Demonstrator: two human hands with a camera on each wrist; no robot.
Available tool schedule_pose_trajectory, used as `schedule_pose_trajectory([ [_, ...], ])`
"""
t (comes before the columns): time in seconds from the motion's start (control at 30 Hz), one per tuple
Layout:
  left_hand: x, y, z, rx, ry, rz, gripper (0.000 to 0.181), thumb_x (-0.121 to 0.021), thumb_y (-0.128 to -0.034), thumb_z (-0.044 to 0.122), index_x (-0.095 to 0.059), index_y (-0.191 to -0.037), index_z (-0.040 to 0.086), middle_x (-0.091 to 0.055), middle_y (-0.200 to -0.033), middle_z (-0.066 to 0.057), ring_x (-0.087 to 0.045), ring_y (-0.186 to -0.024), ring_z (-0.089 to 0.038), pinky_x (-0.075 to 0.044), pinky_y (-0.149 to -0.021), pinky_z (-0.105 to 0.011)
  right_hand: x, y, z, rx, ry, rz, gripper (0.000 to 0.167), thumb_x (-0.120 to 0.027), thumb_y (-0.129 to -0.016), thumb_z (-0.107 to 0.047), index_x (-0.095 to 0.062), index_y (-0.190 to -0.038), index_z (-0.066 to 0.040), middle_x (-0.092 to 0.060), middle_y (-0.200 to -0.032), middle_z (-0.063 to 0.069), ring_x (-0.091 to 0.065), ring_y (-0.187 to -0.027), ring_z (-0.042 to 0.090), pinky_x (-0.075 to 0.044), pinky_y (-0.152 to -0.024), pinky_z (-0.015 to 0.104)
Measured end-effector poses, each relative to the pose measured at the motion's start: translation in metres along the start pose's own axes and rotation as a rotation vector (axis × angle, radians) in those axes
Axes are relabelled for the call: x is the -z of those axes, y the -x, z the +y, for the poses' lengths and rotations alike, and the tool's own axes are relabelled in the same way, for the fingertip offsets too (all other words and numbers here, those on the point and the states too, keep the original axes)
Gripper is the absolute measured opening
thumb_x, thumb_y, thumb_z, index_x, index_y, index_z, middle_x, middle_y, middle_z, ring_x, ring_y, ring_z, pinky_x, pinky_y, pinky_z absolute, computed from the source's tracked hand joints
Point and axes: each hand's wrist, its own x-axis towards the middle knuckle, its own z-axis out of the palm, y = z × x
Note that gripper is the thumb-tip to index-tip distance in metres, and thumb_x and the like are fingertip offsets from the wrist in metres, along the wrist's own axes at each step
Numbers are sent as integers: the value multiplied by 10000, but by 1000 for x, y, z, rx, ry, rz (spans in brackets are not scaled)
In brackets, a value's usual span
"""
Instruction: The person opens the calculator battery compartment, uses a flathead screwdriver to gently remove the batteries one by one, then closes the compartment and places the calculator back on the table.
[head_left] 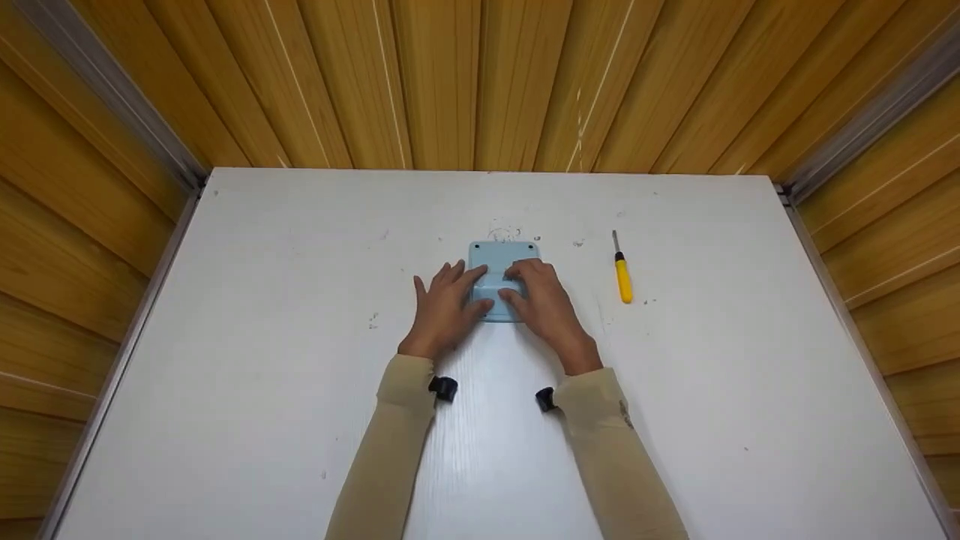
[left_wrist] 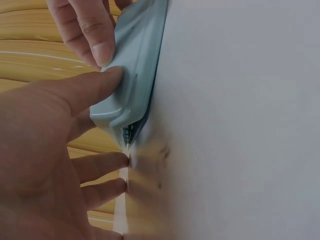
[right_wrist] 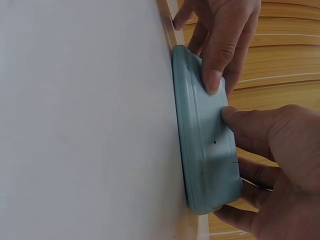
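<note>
A light blue calculator point(head_left: 504, 257) lies back side up on the white table, with small dark dots at its far corners. My left hand point(head_left: 445, 309) is at its left edge. The thumb and index finger rest on the casing, while the other fingers spread onto the table. From the right, my right hand point(head_left: 546, 306) holds the calculator with bent fingers, its thumb on the back panel. In the right wrist view the casing point(right_wrist: 200, 130) shows a raised ridge and a small dark hole; the fingertips behind it are hidden.
A screwdriver point(head_left: 623, 279) with a yellow handle lies to the right of the calculator, its tip pointing away. Small dark marks dot the table point(head_left: 247, 337). Wood-patterned walls point(head_left: 435, 82) stand behind the table and at both sides.
</note>
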Motion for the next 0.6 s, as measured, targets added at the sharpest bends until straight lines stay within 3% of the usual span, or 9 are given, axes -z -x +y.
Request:
schedule_pose_trajectory([
  [0.6, -2, 1, 1, -6, 5, 18, 592, -672, -1040, 452, -546, -1576, 234, -410, -1659, -162, -270, -1575, -389, -1, -1202, -749, 5, -3, -3, 18, 23, -22, 246, -764, -1005, -165, -667, -1210, -70, -627, -1345, 125, -524, -1365, 327, -464, -1124, 459],
])
